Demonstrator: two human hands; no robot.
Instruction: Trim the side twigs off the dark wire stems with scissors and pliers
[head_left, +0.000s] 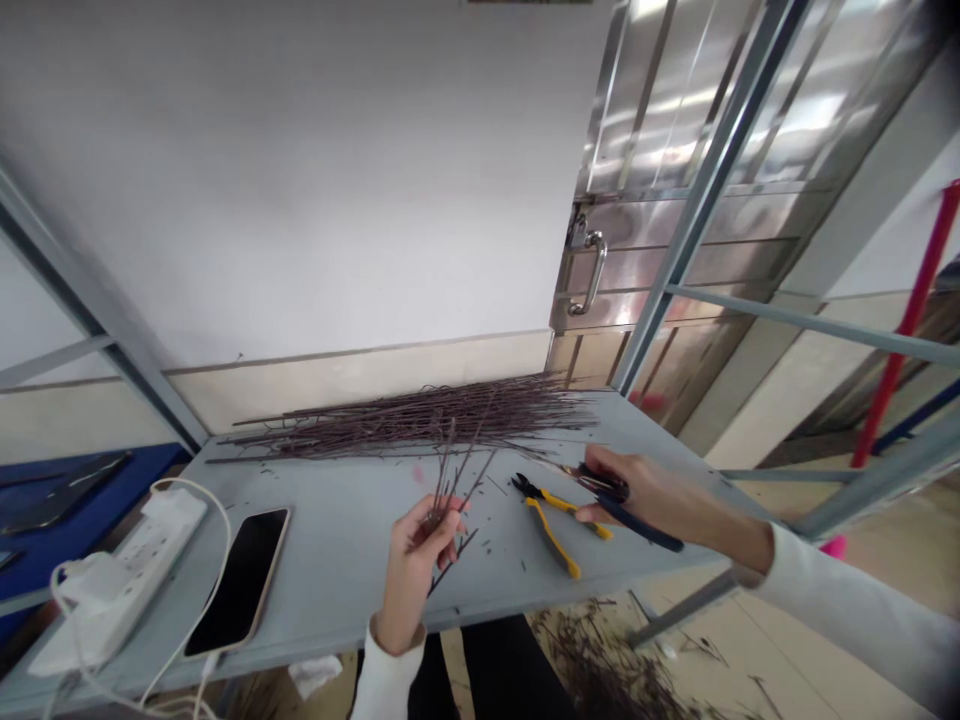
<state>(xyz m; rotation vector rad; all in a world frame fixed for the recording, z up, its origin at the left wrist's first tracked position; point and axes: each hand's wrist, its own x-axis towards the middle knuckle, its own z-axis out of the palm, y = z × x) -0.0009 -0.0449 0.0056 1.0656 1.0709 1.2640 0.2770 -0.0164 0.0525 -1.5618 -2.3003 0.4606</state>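
My left hand [415, 560] is closed on a small bunch of thin dark sticks [455, 472] that fan upward above the grey table [337, 570]. My right hand [654, 495] grips a dark-handled cutting tool [634, 520] near the table's right side, its tip pointing left. Yellow-handled pliers [553, 515] lie on the table between my hands, just left of my right hand. A long heap of the same thin sticks [420, 420] lies along the table's far edge.
A black phone [240, 580] lies on the left of the table beside a white power strip [120, 580] with a white cable. Cut stick scraps [607, 670] litter the floor below. Metal frame posts [705, 190] rise at the table's corners.
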